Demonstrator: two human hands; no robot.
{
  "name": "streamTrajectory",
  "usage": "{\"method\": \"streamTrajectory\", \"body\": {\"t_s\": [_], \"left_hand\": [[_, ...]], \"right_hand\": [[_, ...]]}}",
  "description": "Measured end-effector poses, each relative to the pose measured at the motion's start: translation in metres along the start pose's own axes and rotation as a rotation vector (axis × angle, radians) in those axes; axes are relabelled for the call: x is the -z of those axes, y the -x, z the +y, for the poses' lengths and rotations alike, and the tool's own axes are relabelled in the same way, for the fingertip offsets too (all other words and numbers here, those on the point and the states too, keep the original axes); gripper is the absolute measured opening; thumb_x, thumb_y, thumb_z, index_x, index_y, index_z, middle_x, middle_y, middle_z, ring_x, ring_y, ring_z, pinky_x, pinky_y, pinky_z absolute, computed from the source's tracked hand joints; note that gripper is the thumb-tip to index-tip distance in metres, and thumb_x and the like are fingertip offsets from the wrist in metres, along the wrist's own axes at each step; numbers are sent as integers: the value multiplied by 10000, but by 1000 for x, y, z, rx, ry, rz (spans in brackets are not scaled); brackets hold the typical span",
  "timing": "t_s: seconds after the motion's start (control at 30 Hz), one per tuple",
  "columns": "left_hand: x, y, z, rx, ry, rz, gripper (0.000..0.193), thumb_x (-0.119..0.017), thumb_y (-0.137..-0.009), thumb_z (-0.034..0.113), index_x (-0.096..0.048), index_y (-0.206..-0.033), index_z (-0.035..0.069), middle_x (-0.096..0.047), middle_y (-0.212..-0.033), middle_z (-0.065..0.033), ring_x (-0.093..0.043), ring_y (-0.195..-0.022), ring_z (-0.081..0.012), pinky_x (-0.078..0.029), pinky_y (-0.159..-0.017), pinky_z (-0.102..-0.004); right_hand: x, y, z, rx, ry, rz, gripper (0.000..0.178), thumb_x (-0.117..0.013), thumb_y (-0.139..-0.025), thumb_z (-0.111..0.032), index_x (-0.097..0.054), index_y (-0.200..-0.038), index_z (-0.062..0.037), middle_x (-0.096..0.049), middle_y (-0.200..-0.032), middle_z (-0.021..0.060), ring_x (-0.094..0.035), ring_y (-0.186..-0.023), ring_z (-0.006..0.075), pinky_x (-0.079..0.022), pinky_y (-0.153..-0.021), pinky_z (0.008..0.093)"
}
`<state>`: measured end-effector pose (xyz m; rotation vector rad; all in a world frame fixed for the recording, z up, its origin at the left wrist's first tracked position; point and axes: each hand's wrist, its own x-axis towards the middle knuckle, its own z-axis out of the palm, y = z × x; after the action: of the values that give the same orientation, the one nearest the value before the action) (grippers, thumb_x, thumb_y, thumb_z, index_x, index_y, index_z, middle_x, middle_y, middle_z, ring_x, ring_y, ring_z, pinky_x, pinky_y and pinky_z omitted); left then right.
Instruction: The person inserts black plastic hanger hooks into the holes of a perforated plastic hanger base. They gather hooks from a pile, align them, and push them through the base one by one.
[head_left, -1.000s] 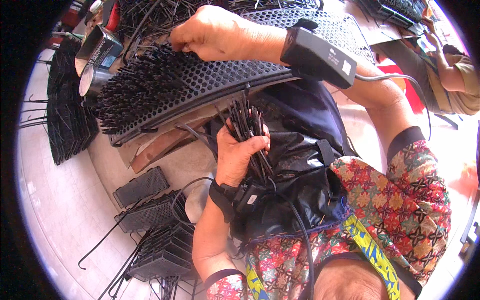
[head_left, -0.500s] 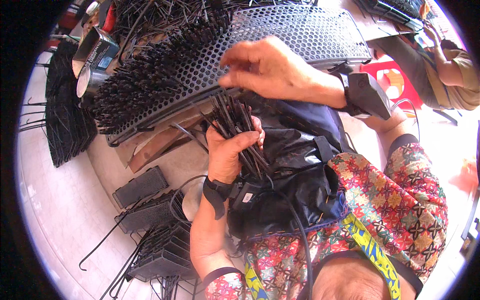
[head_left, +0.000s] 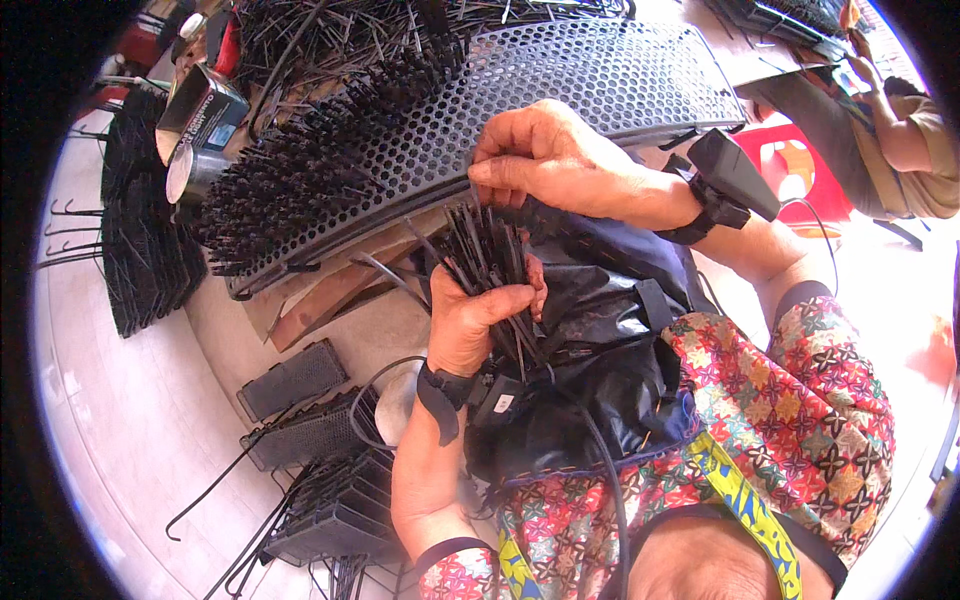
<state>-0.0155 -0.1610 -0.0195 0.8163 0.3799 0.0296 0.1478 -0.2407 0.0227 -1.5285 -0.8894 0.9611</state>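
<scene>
Head view, looking down: a bundle of thin dark strips [head_left: 485, 255] is held roughly upright, tilted a little, before a black apron [head_left: 612, 315], btwn the body and a perforated panel [head_left: 600, 80]. It is clasped round its middle by the L grip [head_left: 468, 318], w/ the thumb laid across the front and the strip tops fanned out. The R grip [head_left: 545, 162] is poised just above those tops, thumb and fingers drawn together; whether a strip is pinched there can't be told. The panel's L part is covered w/ dense dark tufts [head_left: 290, 180]; on its R part, rows of round holes are seen. Beyond it, loose strips [head_left: 345, 42] are heaped.

As judged, each strip is prob. v. light, fairly stiff yet bendable, not esp. fragile; slipping is possible if held loosely. The bundle is best held at mid-length, tops kept free; a single strip is best taken nr its upper end.
</scene>
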Motion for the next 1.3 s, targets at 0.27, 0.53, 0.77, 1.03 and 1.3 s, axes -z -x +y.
{"method": "streamTrajectory", "body": {"t_s": [0.27, 0.53, 0.77, 1.03, 1.3], "left_hand": [[2, 0, 2, -1, -34, -6, 484, -661, -615, 5, -519, -1078, -15, -569, -759, -126, -565, -607, -229, -473, -539, -318], [6, -4, -3, -45, 58, 62, 428, -679, -675, 12, -526, -1072, -31, -612, -809, -100, -602, -655, -193, -502, -554, -299], [7, -2, 0, -17, 90, 90, 438, -615, -689, -38, -499, -1110, -5, -579, -837, -121, -578, -654, -223, -488, -554, -325], [5, -1, 0, -22, 75, 87, 428, -606, -690, -33, -501, -1103, -3, -580, -838, -118, -578, -651, -220, -484, -552, -325], [6, -2, -1, -72, 86, 61, 442, -612, -683, -34, -482, -1105, -17, -573, -831, -119, -573, -643, -220, -491, -554, -321]], "right_hand": [[-10, -9, -6, -2, -219, 43, 211, -660, -776, -54, -609, -954, 47, -635, -716, 67, -592, -635, 106, -483, -559, 234], [0, -60, -19, 525, 152, 403, 219, -691, -770, -69, -629, -966, 8, -671, -757, 99, -628, -637, 124, -509, -582, 244], [-22, -102, -9, 853, 587, 490, 193, -700, -779, -113, -635, -949, -50, -672, -748, 109, -670, -658, 197, -529, -598, 254], [-22, -115, -8, 1029, 1213, 218, 112, -662, -774, -166, -644, -847, -82, -576, -731, 83, -577, -737, 293, -489, -658, 387], [-21, -71, -16, 974, 893, 326, 286, -644, -789, -269, -578, -671, -17, -570, -641, 142, -593, -641, 350, -497, -597, 433]]}}
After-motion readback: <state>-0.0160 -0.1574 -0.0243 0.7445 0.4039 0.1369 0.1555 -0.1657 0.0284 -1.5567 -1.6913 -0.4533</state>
